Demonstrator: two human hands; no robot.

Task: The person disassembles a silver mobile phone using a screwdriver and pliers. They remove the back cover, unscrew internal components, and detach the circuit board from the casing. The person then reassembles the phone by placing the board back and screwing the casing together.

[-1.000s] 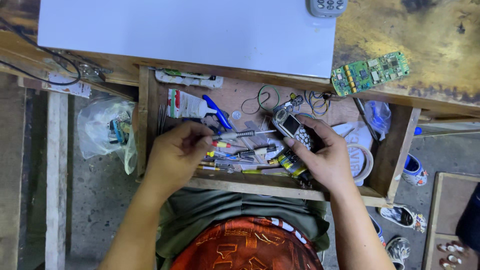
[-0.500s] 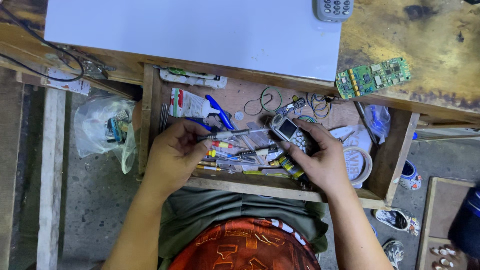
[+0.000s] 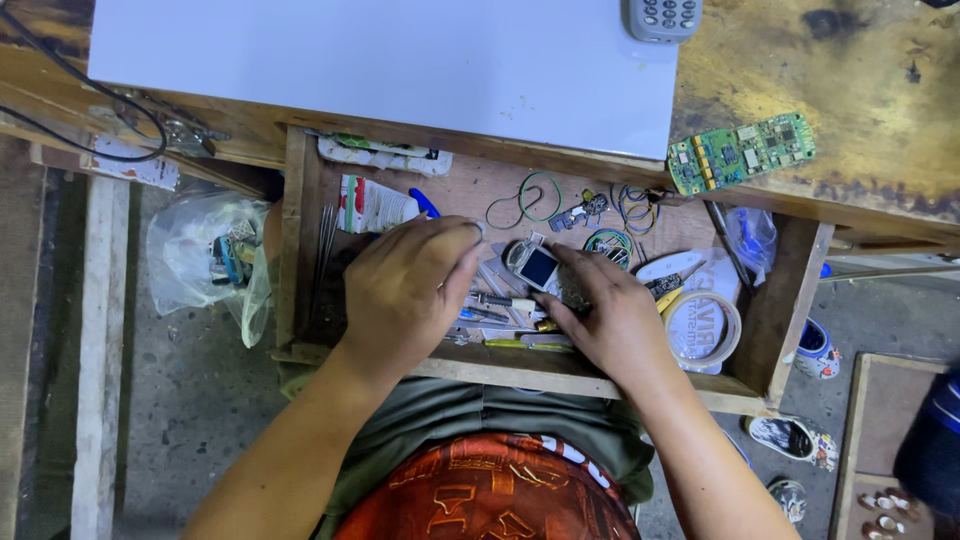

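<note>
An open wooden drawer (image 3: 296, 240) full of small tools sits in front of me. My left hand (image 3: 405, 290) is palm down over the tools (image 3: 500, 300) in the drawer's middle, fingers curled into them; whether it grips anything is hidden. My right hand (image 3: 612, 318) lies flat on the tools beside it, its fingers spread. Its fingertips touch the right edge of a small silver mobile phone (image 3: 535, 265) with a dark screen, which lies in the drawer between my hands.
On the bench top lie a white board (image 3: 400, 60), a grey keypad phone (image 3: 660, 14) and a green circuit board (image 3: 740, 152). The drawer also holds rubber bands (image 3: 530, 195), a white tube (image 3: 368, 205) and a tape roll (image 3: 702, 328). A plastic bag (image 3: 200, 255) hangs at the left. Shoes (image 3: 815, 350) lie on the floor.
My right hand has lowered the phone into the drawer and now lies flat beside it. My left hand has moved right, deeper over the tools.
</note>
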